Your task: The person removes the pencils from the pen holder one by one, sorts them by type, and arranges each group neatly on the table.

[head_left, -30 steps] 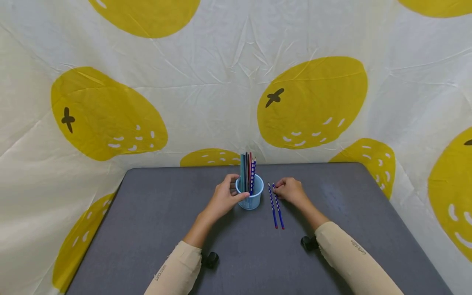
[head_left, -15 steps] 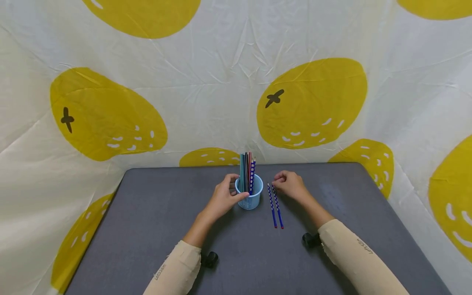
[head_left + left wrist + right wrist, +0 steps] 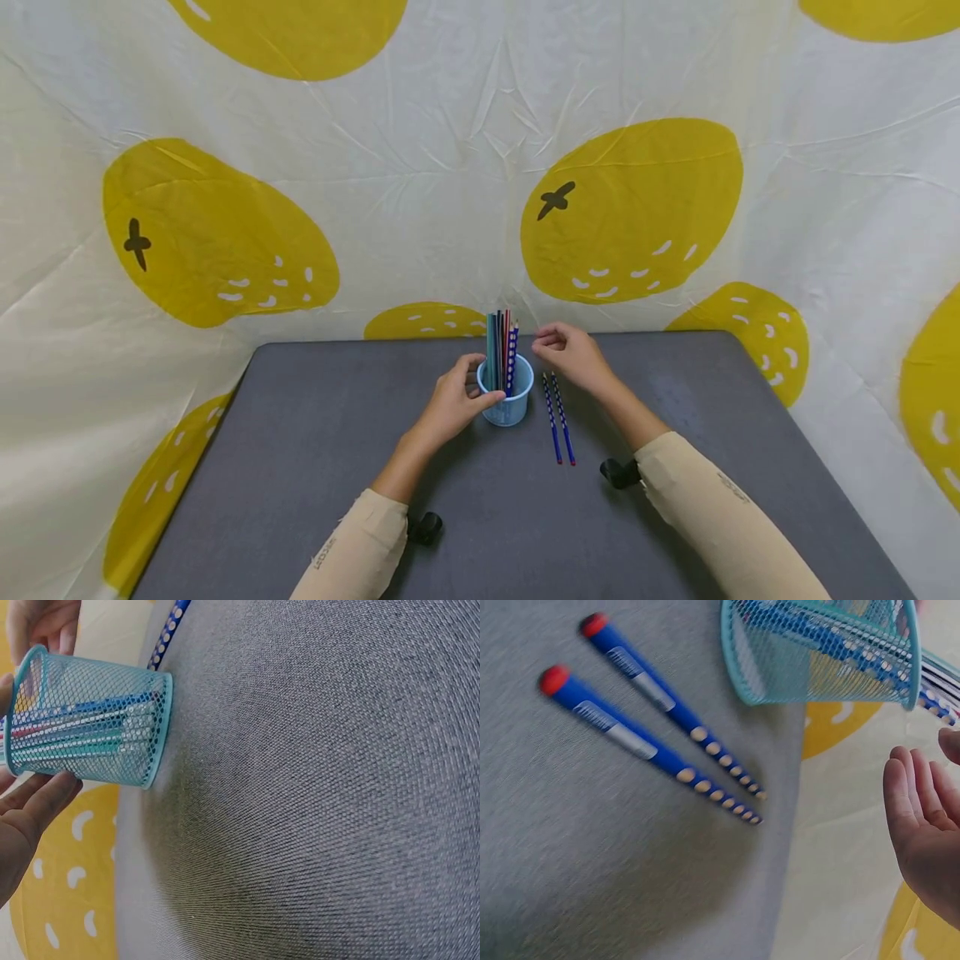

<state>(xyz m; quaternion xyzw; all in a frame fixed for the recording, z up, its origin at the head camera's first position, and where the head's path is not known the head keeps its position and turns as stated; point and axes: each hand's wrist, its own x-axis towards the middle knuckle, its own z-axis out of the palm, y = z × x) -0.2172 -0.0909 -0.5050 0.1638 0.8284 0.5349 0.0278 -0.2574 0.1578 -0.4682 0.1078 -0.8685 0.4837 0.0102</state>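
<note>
My left hand [image 3: 453, 402] grips a light-blue mesh pencil cup [image 3: 506, 412] from its left side, fingers behind and thumb at the front of the rim. Several pencils and pens stand in the cup, teal, black, red and a blue dotted pencil [image 3: 512, 362]. My right hand [image 3: 573, 358] hovers just right of the cup at the height of the pencil tops, fingers loosely bent, holding nothing. Below it, two blue pencils [image 3: 622, 735] with pale dots and red ends lie side by side on the table. In the left wrist view, the cup's mesh [image 3: 90, 720] shows its contents.
The dark grey cloth-covered table [image 3: 337, 467] ends at a back edge just beyond the cup. Behind it hangs a white curtain [image 3: 435, 225] with yellow fruit shapes. A black wrist camera [image 3: 426, 528] sits by the left sleeve, another [image 3: 619, 473] by the right.
My right hand has left the tips of the two lying pencils and risen up and left toward the cup, empty. My left hand and the cup have stayed in place.
</note>
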